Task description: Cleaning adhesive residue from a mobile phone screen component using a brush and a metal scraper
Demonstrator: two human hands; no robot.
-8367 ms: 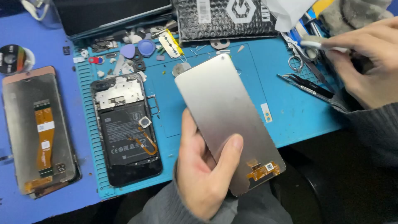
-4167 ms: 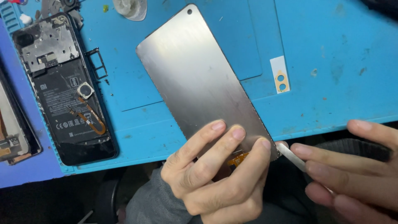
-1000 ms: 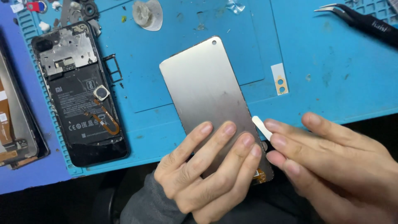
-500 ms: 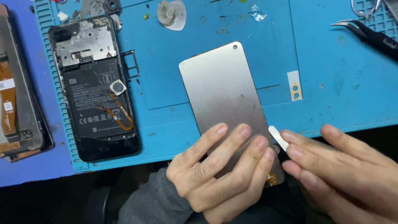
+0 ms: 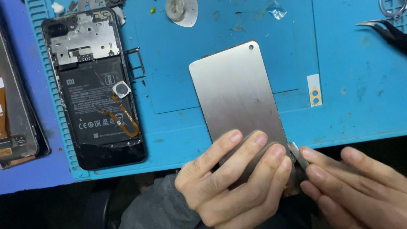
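Note:
My left hand (image 5: pixel 231 178) grips the near end of a silver metal-backed phone screen panel (image 5: pixel 237 95), fingers laid across its back. The panel has a small round hole near its far corner and tilts up over the blue mat. My right hand (image 5: pixel 356 186) pinches a thin white pry tool (image 5: pixel 298 154) whose tip touches the panel's lower right edge. An opened black phone (image 5: pixel 95 85) with exposed battery and orange flex cable lies on the mat at the left.
The blue work mat (image 5: pixel 352 110) carries a small camera-hole sticker (image 5: pixel 314 90), a white pick (image 5: pixel 182 10) at the top and black tweezers (image 5: pixel 383 30) at the upper right. Another screen assembly (image 5: pixel 17 127) lies at the far left. The table's near edge runs under my hands.
The view has shifted slightly. My right hand has brought the pry tool's tip in against the panel's lower right edge. My left hand keeps the same grip.

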